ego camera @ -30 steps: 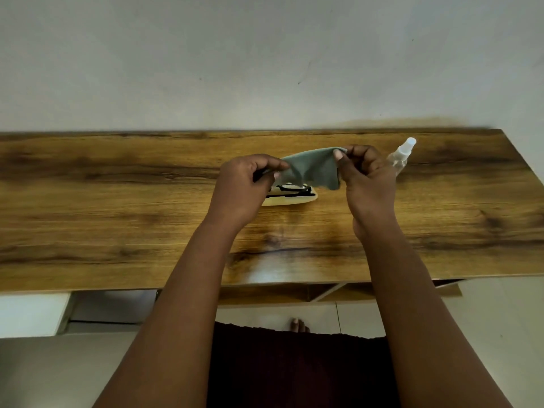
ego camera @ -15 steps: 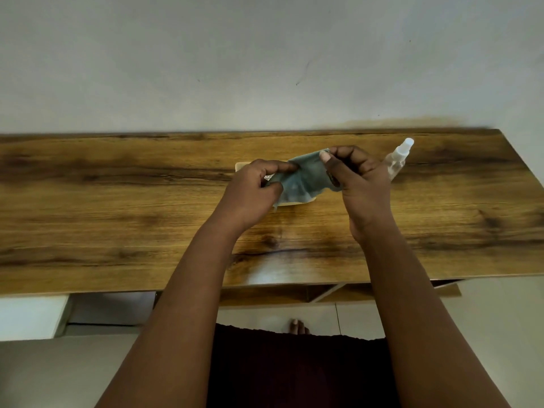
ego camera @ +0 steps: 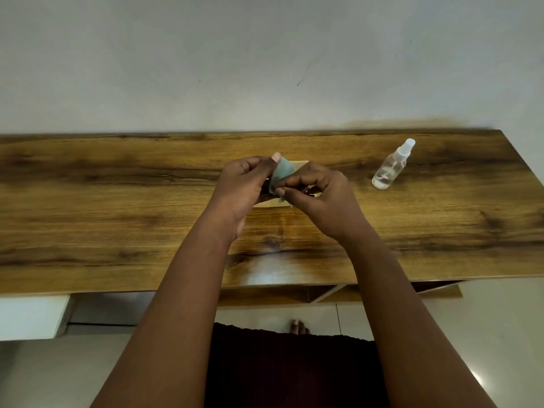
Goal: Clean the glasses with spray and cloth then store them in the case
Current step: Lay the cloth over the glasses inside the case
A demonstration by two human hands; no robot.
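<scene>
Surface: long wooden table point(ego camera: 117, 201), dark-streaked grain, glossy patch near the front edge. It butts against a plain pale wall point(ego camera: 265, 69) with a few small marks and a brownish stain just above the table's far right end. Below the front edge: an under-shelf with a light diagonal brace, pale tiled floor point(ego camera: 485, 334), a white block at lower left. Person's dark garment and toes of one foot visible at the bottom.

Both hands meet over the middle of the table. Left hand point(ego camera: 241, 187): fingers curled, thumb up, pinching the top of the grey-green cloth point(ego camera: 282, 172). Right hand point(ego camera: 321, 192): fingers curled in, thumb and forefinger pinching the cloth's lower part. The cloth is bunched between the two hands; only a small fold shows, with a corner poking out below the right thumb.

Glasses: mostly hidden. A bit of dark frame shows near the right hand's fingers, too small to tell how it sits. Can't tell if either hand touches it.

Case point(ego camera: 298, 164): beige, lies on the table directly under and behind the hands; its far corner peeks above the knuckles and a strip of its near edge shows below them.

Spray bottle point(ego camera: 390, 169): clear, white nozzle, stands on the table well to the right of the right hand, untouched, a little liquid at the bottom.
</scene>
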